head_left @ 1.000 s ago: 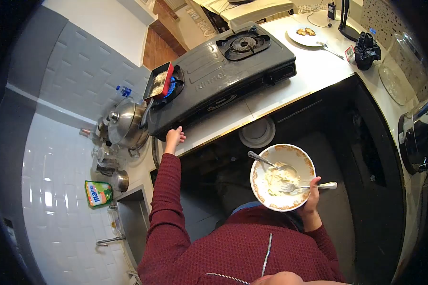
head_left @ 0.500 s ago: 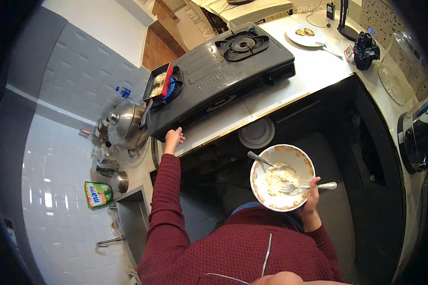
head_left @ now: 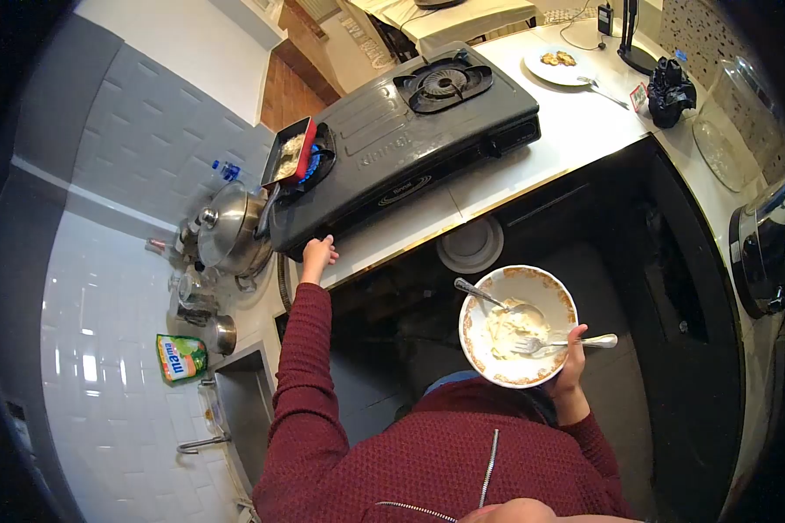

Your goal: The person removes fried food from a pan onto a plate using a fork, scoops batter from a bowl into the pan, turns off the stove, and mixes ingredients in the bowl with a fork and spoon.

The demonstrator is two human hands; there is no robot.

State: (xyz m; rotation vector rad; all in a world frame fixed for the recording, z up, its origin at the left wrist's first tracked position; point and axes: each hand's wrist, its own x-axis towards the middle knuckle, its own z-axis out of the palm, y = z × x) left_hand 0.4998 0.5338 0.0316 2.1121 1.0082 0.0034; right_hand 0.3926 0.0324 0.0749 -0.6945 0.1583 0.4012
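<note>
My right hand (head_left: 570,370) grips the rim of a white bowl (head_left: 565,301) with a brown patterned edge. A pale, creamy mixture (head_left: 506,333) lies in the bowl with a spoon (head_left: 480,292) and a fork (head_left: 576,343). At the front left of the black gas stove (head_left: 366,174), my left hand (head_left: 320,254) is closed on the stove knob, which the fingers hide. A small red rectangular pan (head_left: 303,155) sits over the lit left burner, with pale food inside. Blue flame (head_left: 314,164) shows beside it.
A lidded steel pot (head_left: 231,231) stands left of the stove, close to the pan's handle. The right burner (head_left: 446,83) is unlit. A plate (head_left: 536,70) with browned food and a fork is at the back right. The sink (head_left: 249,401) lies at the left.
</note>
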